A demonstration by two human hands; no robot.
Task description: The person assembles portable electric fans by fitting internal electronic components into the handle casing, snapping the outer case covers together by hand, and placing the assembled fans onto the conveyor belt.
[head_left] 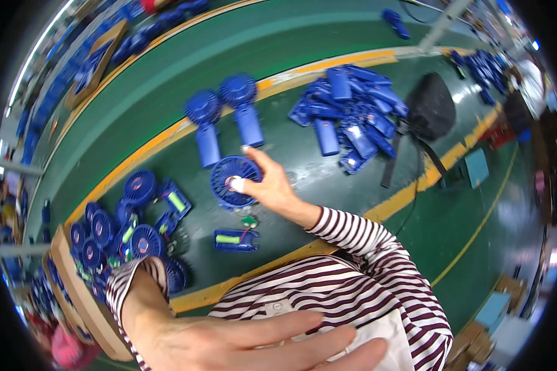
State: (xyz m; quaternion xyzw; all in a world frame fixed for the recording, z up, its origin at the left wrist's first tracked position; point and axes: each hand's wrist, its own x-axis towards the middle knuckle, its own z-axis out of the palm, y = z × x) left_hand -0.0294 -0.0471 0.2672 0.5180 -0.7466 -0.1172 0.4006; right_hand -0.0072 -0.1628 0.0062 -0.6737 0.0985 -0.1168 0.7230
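Observation:
My right hand (275, 187) grips the blue round fan head (221, 193) by its rim. White coverings show on its thumb and fingertip, the thumb lying over the hub. Just below the fan head lies an opened blue handle half (236, 240) with a yellow-green battery cell, a red wire and a small green circuit board (249, 221). Close to the lens, my left hand (241, 343) stretches its fingers over my lap and holds nothing. Beyond the fan head, two blue handheld fans (208, 133) (249, 117) lie side by side.
Several fan heads with batteries and wires form a pile (105, 232) at the left, by a cardboard box (83, 294). Blue handle shells (353, 114) are heaped at the far right, beside a black bag (432, 108) with straps. A green conveyor belt (315, 37) runs behind.

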